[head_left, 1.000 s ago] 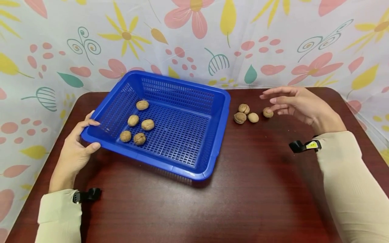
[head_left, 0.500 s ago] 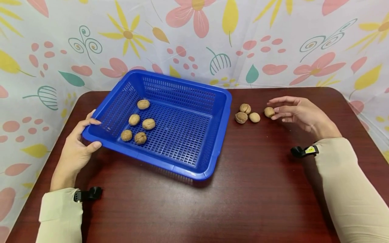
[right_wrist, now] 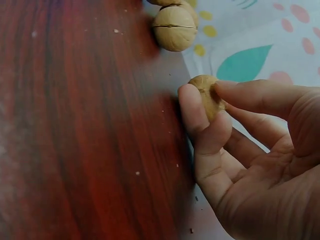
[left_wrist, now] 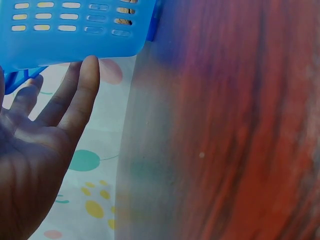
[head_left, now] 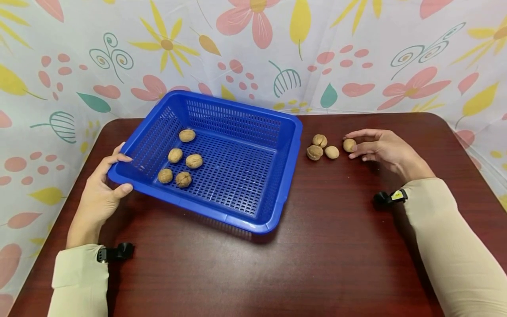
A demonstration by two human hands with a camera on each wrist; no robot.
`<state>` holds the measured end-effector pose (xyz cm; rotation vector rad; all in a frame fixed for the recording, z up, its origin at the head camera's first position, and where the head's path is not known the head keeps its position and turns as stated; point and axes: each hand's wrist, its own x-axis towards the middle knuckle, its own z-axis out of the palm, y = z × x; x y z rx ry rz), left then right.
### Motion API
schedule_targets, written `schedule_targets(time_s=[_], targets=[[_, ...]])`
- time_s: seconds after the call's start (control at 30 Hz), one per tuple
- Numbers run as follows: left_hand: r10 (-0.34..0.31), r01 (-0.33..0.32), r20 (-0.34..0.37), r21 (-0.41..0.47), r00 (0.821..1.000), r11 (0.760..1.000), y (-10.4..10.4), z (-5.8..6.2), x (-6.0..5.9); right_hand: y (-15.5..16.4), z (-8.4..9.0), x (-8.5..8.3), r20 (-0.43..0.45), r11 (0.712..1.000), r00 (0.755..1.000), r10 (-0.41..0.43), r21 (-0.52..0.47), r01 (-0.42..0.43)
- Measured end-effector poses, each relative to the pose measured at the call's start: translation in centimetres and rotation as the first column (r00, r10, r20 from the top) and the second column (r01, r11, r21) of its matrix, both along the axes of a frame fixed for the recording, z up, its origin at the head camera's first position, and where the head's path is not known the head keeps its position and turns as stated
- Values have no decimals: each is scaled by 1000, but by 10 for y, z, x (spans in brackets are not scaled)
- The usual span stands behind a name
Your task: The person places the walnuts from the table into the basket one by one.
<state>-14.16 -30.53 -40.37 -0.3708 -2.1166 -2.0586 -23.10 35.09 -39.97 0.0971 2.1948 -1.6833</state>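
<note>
My left hand [head_left: 97, 196] grips the left corner of a blue plastic basket [head_left: 222, 215], thumb by the near rim and fingers at the left side. In the left wrist view, fingers [left_wrist: 82, 95] reach up against the basket's perforated wall [left_wrist: 65, 47]. Several walnuts [head_left: 194, 161] lie in the left part of the basket. To its right, my right hand [head_left: 390, 152] pinches a single walnut [head_left: 349, 145] at the table's back. The right wrist view shows that walnut [right_wrist: 209, 95] between the thumb and fingertips.
Three more nuts sit close together between basket and right hand: a cracked walnut [head_left: 319, 141], a darker walnut [head_left: 314, 152] and a smooth pale one [head_left: 332, 152]. Behind the dark red table [head_left: 317, 259] hangs a flower-patterned cloth [head_left: 253, 53]. Small crumbs dot the tabletop.
My right hand has come down and to the left, and its fingers have taken hold of the lone walnut. The left hand and basket stay nearly where they were.
</note>
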Motion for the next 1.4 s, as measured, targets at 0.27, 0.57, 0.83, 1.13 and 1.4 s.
schedule_targets(time_s=[0.27,0.57,0.83,1.13,1.4], targets=[[-13,13,-1,-5,1000,1000,-1,1,-1,-1,-3,1,-8,999,1000,-24,35,25],[0,0,4,-22,1000,1000,0,-1,0,-1,-6,4,-41,998,998,-56,27,57],[-12,12,-6,-24,1000,1000,-1,-1,-1,-9,6,6,-69,991,994,-80,-114,71],[9,-9,-2,-38,1000,999,-1,0,0,-33,46,1,-162,973,985,-50,-229,12],[13,-13,3,-29,1000,1000,0,0,2,-75,92,-6,-262,963,965,8,-259,-78]])
